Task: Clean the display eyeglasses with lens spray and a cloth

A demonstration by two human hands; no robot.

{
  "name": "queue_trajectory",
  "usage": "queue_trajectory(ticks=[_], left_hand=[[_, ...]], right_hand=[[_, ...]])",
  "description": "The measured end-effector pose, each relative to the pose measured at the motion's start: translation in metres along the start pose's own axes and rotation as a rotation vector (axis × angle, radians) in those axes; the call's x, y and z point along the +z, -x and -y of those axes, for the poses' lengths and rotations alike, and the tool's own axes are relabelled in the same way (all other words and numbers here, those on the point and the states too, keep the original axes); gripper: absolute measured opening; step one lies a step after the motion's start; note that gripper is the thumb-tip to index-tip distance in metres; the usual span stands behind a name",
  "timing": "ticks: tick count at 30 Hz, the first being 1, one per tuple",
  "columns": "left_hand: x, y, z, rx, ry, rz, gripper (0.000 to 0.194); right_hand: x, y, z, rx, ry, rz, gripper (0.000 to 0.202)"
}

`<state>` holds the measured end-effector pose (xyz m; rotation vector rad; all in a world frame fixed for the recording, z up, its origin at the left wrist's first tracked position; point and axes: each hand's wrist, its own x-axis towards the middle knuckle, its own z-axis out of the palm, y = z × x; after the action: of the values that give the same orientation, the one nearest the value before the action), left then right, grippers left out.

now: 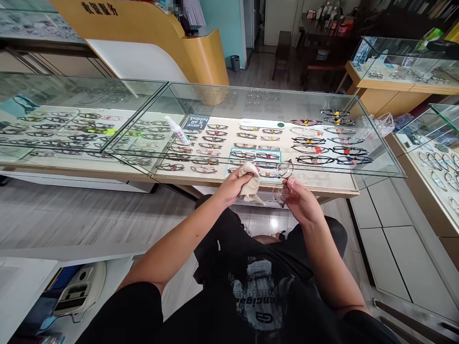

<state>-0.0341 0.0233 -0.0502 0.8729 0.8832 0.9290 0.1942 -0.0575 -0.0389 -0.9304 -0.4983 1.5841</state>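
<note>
My left hand (232,187) is closed around a cream-coloured cloth (250,181), whose loose end hangs down past the fingers. Just to the right, my right hand (301,200) pinches a pair of eyeglasses (280,193) with thin dark rims near the bridge. The eyeglasses are held upright on end, one round lens above the other, in front of the glass showcase. Cloth and eyeglasses are apart, with a small gap between them. On the showcase's glass top stands a white spray bottle (177,130), left of both hands.
Rows of eyeglass frames (244,136) lie inside the glass showcase (353,184) ahead of me. More display cases stand at left and right. A wooden counter (206,62) is behind. At lower left an open cabinet (118,272) holds a pale device (82,289).
</note>
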Motion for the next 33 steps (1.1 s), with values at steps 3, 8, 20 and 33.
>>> queue_trajectory(ticks=[3, 8, 20, 33], left_hand=[[0.001, 0.002, -0.001, -0.038, 0.035, 0.019, 0.059], [0.0, 0.005, -0.011, -0.002, -0.148, 0.145, 0.061], [0.006, 0.002, -0.043, 0.153, -0.693, 0.376, 0.057], [0.032, 0.015, -0.043, 0.483, -1.087, -0.094, 0.056]], right_hand=[[0.0, 0.0, 0.0, 0.007, 0.002, 0.001, 0.03], [-0.001, -0.002, -0.001, -0.008, 0.035, -0.003, 0.026], [0.014, 0.005, -0.003, 0.029, 0.145, 0.167, 0.032], [0.01, 0.007, -0.008, -0.105, 0.276, 0.206, 0.027]])
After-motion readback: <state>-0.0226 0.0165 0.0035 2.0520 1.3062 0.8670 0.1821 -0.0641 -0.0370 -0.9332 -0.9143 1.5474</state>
